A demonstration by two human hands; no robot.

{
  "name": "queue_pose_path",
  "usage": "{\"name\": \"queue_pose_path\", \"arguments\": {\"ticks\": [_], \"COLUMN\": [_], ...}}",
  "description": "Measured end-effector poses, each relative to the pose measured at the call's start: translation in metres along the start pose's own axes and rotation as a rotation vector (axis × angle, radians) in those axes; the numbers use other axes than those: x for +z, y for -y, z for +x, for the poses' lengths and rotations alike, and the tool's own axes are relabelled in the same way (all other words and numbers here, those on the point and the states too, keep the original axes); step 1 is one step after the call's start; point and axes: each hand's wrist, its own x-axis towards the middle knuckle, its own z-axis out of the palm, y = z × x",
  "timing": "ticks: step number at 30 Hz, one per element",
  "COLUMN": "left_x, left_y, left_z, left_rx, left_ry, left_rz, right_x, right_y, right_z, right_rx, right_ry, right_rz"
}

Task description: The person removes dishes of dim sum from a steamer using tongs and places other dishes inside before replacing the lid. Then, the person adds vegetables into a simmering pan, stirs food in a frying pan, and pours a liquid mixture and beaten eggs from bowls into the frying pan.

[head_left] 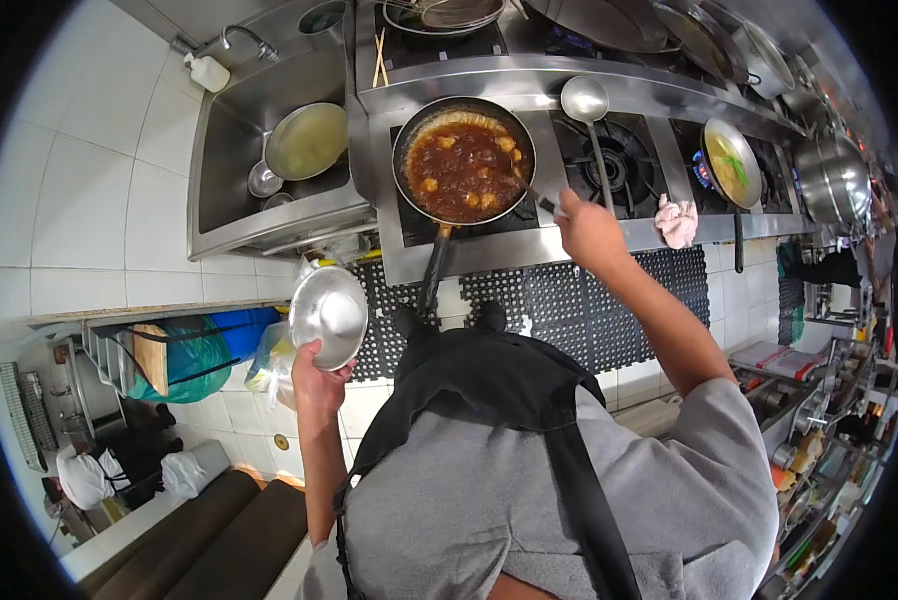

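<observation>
My left hand (319, 378) grips the near rim of a metal bowl (331, 310), tilted so that its bare inside shows, to the left of the pan handle. My right hand (591, 230) is closed around the handle of a stirring utensil (541, 200). Its far end dips into the bubbling brown sauce (459, 165), so I cannot tell its exact kind. Several golden pieces of food lie in that sauce. The dark frying pan (401, 180) holding it sits on the left burner, handle pointing toward me.
A ladle (585, 100) lies across the middle burner (624, 165). A pink cloth (677, 220) rests on the stove edge. On the right, a smaller pan (734, 165) with yellowish food is over a flame. Left is a sink (209, 200) with a pan of cloudy liquid (309, 140).
</observation>
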Motion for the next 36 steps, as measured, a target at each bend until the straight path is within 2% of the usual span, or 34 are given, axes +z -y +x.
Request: {"name": "queue_pose_path", "arguments": {"ticks": [2, 5, 9, 12, 15, 17, 21, 25, 26, 31, 33, 36], "left_x": [-0.01, -0.011, 0.017, 0.02, 0.023, 0.029, 0.019, -0.001, -0.003, -0.026, -0.053, -0.072], "left_y": [0.002, 0.004, -0.005, -0.014, -0.021, -0.021, -0.021, -0.028, -0.031, -0.058, -0.063, -0.073], "left_z": [0.005, 0.015, 0.015, 0.019, 0.015, 0.013, 0.03, 0.055, 0.059, 0.073, 0.094, 0.115], "left_rx": [-0.013, -0.014, -0.035, -0.072, -0.039, -0.02, -0.05, -0.036, -0.014, 0.005, 0.012, 0.0], "left_ry": [0.037, 0.066, 0.002, 0.07, 0.082, 0.03, 0.005, 0.157, 0.129, 0.125, 0.155, 0.206], "left_rz": [0.022, 0.057, 0.056, 0.066, 0.076, 0.062, 0.067, 0.085, 0.101, 0.118, 0.134, 0.164], "right_x": [-0.001, 0.026, 0.068, 0.057, 0.042, 0.016, 0.058, 0.093, 0.092, 0.04, 0.044, 0.052], "right_y": [0.005, 0.01, 0.035, 0.044, 0.02, 0.021, 0.023, 0.058, 0.062, 0.078, 0.072, 0.091], "right_z": [-0.018, -0.018, 0.01, 0.007, -0.012, -0.013, 0.02, 0.031, 0.022, -0.03, -0.028, -0.008], "right_rx": [0.081, 0.09, 0.192, 0.237, 0.187, 0.284, 0.234, 0.242, 0.221, 0.396, 0.384, 0.213], "right_ry": [0.032, 0.021, -0.039, 0.063, 0.001, 0.086, -0.169, -0.131, -0.098, 0.024, -0.001, -0.18], "right_rz": [0.101, 0.369, 0.637, 0.605, 0.382, 0.312, 0.376, 0.545, 0.571, 0.315, 0.101, -0.009]}}
